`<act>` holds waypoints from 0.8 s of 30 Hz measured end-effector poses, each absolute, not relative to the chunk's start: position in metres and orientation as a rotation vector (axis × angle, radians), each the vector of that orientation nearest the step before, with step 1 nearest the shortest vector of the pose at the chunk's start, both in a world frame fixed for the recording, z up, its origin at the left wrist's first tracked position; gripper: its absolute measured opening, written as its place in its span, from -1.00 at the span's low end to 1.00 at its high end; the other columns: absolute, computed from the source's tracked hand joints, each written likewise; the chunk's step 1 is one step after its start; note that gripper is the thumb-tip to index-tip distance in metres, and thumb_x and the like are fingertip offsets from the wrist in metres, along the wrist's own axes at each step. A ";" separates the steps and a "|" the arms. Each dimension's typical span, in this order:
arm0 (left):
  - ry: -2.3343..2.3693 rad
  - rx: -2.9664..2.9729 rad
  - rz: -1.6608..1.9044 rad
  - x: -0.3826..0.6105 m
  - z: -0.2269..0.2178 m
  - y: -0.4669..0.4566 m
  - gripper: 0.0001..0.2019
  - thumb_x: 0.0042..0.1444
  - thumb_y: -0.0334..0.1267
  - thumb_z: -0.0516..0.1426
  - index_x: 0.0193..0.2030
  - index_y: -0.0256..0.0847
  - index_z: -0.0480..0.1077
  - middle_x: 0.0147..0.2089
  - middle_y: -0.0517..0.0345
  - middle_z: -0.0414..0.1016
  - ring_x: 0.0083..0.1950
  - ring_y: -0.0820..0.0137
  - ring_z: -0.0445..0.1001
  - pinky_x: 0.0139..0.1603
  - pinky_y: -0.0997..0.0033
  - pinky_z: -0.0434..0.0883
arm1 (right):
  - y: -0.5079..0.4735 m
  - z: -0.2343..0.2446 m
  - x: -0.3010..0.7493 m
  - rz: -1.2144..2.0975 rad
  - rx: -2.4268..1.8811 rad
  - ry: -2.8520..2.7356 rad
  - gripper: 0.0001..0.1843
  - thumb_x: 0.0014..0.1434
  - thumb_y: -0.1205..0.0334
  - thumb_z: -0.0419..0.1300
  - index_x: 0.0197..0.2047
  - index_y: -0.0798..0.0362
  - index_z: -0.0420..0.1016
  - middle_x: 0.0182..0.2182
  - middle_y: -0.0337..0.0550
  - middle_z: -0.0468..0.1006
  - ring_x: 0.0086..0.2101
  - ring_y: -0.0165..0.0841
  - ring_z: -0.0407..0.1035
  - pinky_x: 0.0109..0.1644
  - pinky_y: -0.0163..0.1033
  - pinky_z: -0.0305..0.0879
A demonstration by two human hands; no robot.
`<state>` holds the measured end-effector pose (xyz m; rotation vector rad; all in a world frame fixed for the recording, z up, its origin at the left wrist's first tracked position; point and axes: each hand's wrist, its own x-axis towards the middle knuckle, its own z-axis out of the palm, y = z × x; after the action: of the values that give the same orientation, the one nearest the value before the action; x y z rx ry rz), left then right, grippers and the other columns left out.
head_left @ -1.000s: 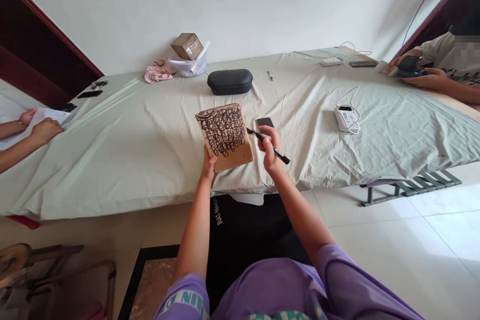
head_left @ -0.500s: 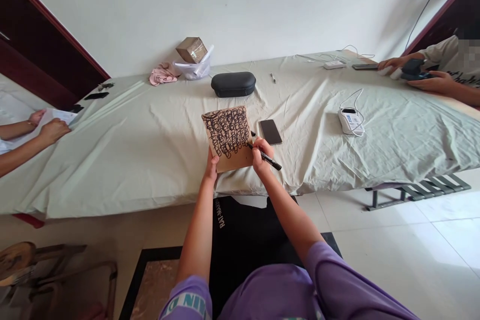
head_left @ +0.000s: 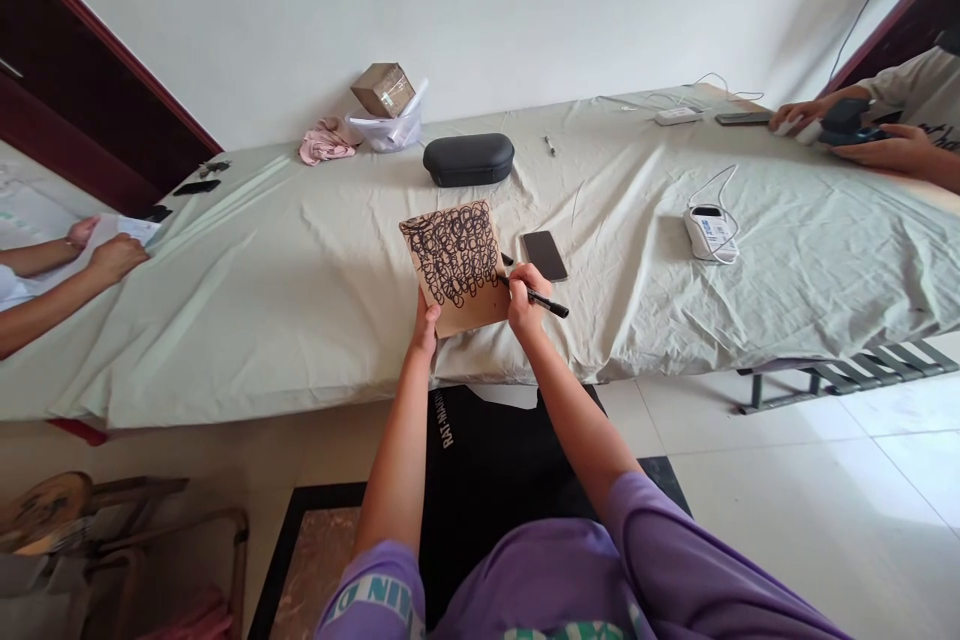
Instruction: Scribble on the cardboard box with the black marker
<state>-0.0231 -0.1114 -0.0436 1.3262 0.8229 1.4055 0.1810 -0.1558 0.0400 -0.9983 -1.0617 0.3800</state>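
**Marker on scribbled cardboard, held at counter edge**

A brown cardboard piece (head_left: 457,265), covered in black looping scribbles, is standing tilted above the near edge of the counter (head_left: 300,290). The left hand (head_left: 425,326) is propping it from below, thumb lying on the bottom left corner and fingers wrapping behind, out of sight. The right hand (head_left: 524,300) is pinching a black marker (head_left: 541,299), fingers pressed together around the barrel; the tip is meeting the lower right part of the cardboard and the cap end is pointing away to the right.

Just beyond the right-hand fingers a dark phone (head_left: 545,255) is lying flat on the pale sheet. Farther out from both hands a black oval case (head_left: 469,160) is sitting, with a pink cloth (head_left: 325,141), a clear plastic bag (head_left: 388,132) and a small cardboard box (head_left: 383,89) near the wall. Well to the right of the fingers a white device with a cable (head_left: 709,230) is resting.

At the far left a co-worker's hands (head_left: 112,255) are handling paper; at the far right another person's hands (head_left: 881,148) are holding a dark device.
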 end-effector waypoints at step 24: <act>0.813 1.329 1.289 -0.023 -0.036 -0.119 0.20 -0.19 -0.12 0.43 0.60 0.07 -0.03 0.50 -0.12 0.32 0.46 -0.05 0.38 0.51 -0.15 0.30 | -0.080 0.021 0.247 0.441 -1.530 -1.482 -0.73 0.19 0.16 0.28 -0.04 0.01 0.58 -0.14 0.05 0.69 0.01 0.00 0.46 0.18 0.00 0.25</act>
<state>-0.0234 -0.1187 -0.0359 1.3289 0.8133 1.2887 0.2473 -0.0798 0.0209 -1.5301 -1.4824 0.4410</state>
